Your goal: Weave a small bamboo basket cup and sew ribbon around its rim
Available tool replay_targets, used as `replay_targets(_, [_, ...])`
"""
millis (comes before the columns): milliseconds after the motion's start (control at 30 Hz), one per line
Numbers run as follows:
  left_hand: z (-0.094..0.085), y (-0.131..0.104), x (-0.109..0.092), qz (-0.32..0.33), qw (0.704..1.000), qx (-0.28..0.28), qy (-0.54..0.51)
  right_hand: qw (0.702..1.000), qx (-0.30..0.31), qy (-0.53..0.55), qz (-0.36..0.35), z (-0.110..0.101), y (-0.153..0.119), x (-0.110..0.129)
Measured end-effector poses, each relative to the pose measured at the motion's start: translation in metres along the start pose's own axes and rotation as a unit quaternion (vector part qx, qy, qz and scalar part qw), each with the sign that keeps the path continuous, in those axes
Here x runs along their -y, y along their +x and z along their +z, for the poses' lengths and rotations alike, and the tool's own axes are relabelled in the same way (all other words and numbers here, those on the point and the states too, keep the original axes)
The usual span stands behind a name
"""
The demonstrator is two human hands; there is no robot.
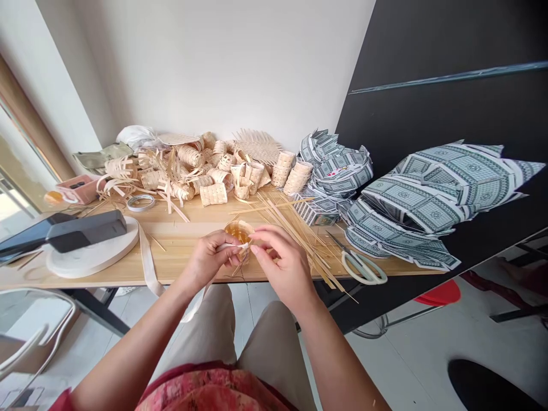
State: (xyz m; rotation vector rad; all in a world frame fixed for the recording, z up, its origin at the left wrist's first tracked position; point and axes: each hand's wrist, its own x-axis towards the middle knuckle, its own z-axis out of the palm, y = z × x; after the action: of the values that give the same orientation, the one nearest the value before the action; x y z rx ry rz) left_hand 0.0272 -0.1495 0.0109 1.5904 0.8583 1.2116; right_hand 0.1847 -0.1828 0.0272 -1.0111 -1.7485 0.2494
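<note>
A small woven basket (238, 230) is at the table's front edge, between my two hands. My left hand (216, 251) is closed in a pinch on a white ribbon (148, 257) beside the basket's near rim. From there the ribbon hangs below the table edge and runs back to a flat white roll (92, 260) on the left. My right hand (280, 257) has its thumb and forefinger curled at the ribbon's end by the rim; what sits between those fingertips is too small to make out. A thin dark thread dangles under the basket.
Woven baskets (214, 194) and loose strips pile up at the back. Long bamboo strips (295, 228) lie right of my hands, with scissors (363, 267) beside them. Folded card pieces (411, 200) fill the right side. A grey box-like object (88, 230) rests on the roll; a tape ring (141, 202) lies behind.
</note>
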Motion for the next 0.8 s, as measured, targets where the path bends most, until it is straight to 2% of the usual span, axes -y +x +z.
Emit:
replay_targets(133, [-0.004, 0.006, 0.008, -0.025, 0.999, 0.034, -0.011, 0.997, 0.062, -0.021, -0.03, 0.005, 0.01, -0.01])
replay_targets(233, [-0.007, 0.008, 0.014, -0.013, 0.999, 0.05, 0.007, 0.999, 0.047, -0.02, -0.015, 0.004, 0.013, -0.016])
replay_targets(300, [-0.008, 0.009, 0.016, 0.027, 0.997, 0.054, 0.044, 0.999, 0.035, -0.041, 0.008, 0.002, 0.017, -0.015])
replay_targets(367, [-0.008, 0.008, 0.016, 0.104, 0.986, 0.054, 0.119, 0.993, 0.063, -0.094, 0.028, -0.001, 0.022, -0.011])
replay_targets(433, [-0.008, 0.007, 0.016, 0.203, 0.952, 0.047, 0.225, 0.981, 0.111, -0.153, 0.042, -0.004, 0.029, -0.005])
replay_targets(533, [-0.009, 0.005, 0.015, 0.313, 0.874, 0.04, 0.37, 0.964, 0.167, -0.197, 0.068, -0.007, 0.036, 0.003])
replay_targets(667, [-0.013, 0.0, 0.014, 0.351, 0.797, 0.07, 0.486, 0.941, 0.231, -0.211, 0.126, -0.008, 0.04, 0.009])
replay_targets(800, [-0.016, -0.003, 0.01, 0.352, 0.761, 0.101, 0.535, 0.922, 0.25, -0.253, 0.151, -0.005, 0.039, 0.013])
